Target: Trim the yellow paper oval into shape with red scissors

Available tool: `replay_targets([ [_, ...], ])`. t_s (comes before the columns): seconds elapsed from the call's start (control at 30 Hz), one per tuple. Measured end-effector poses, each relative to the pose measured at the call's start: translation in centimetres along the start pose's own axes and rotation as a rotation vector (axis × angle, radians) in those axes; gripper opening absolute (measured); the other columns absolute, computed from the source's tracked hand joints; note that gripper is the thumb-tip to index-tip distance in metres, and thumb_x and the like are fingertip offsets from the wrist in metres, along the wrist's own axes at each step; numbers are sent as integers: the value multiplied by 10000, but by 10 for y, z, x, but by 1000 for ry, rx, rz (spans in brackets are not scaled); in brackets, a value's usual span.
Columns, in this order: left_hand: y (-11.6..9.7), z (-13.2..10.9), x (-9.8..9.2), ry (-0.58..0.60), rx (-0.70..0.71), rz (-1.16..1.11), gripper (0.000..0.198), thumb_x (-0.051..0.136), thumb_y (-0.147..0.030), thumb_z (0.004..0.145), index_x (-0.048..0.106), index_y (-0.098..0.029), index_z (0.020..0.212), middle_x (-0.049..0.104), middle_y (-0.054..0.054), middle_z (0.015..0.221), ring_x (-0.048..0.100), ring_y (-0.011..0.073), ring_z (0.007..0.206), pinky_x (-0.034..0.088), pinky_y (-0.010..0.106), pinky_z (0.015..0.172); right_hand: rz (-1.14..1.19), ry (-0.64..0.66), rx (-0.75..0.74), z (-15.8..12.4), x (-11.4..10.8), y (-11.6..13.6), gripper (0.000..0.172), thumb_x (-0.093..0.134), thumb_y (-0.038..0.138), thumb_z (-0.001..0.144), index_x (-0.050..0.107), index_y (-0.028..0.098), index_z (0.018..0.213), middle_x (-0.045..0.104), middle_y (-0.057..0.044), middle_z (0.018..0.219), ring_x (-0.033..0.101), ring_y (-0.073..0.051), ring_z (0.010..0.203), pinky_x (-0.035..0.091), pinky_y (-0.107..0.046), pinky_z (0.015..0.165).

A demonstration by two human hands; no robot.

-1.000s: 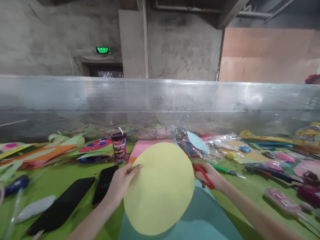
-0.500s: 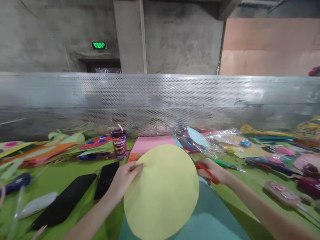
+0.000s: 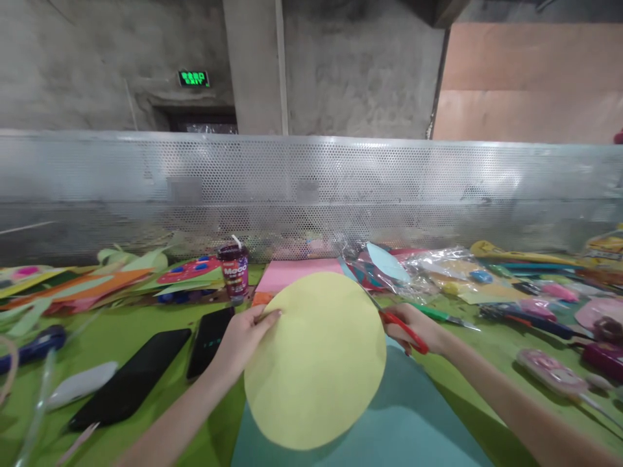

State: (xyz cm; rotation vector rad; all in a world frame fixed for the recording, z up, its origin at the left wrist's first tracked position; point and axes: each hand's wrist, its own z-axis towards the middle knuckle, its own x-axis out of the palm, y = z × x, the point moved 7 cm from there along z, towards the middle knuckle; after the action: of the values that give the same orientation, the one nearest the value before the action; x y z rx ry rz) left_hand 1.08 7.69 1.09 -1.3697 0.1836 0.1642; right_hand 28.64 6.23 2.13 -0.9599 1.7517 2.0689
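Observation:
A large, roughly round sheet of yellow paper (image 3: 316,363) is held up in the middle of the view. My left hand (image 3: 250,331) pinches its upper left edge, thumb on the near face. In my right hand (image 3: 413,327) are red-handled scissors (image 3: 406,332), at the paper's upper right edge. Their blades are mostly hidden behind the yellow paper. Under it lies a teal sheet (image 3: 413,415) on the green table surface (image 3: 204,428). Just beyond the yellow paper is a pink sheet (image 3: 302,269).
A purple cup (image 3: 234,275) with a straw stands behind my left hand. Two dark phone-like slabs (image 3: 134,376) lie at left. A green-handled cutter (image 3: 440,315) lies beyond my right hand. Plastic wrap, coloured papers and a perforated metal panel (image 3: 311,175) are farther back.
The yellow paper's lower edge has risen a little in view. Both hands keep their holds, and the view has shifted slightly.

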Motion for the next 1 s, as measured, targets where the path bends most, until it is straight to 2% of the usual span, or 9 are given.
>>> replay_targets([
  [0.43, 1, 1, -1, -2, 9, 31, 358, 534, -438, 647, 629, -157, 847, 668, 33, 703, 595, 205, 623, 418, 249, 526, -11, -34, 5, 0, -1, -1, 160, 433, 242, 672, 430, 160, 534, 457, 37, 409, 455, -93, 349, 392, -204, 334],
  [1.0, 0, 0, -3, -33, 14, 68, 362, 538, -456, 634, 642, -149, 797, 668, 37, 678, 591, 203, 592, 411, 248, 505, -1, -10, 8, 0, -1, -6, 143, 429, 183, 646, 406, 162, 506, 440, 43, 399, 446, -85, 354, 395, -196, 349],
])
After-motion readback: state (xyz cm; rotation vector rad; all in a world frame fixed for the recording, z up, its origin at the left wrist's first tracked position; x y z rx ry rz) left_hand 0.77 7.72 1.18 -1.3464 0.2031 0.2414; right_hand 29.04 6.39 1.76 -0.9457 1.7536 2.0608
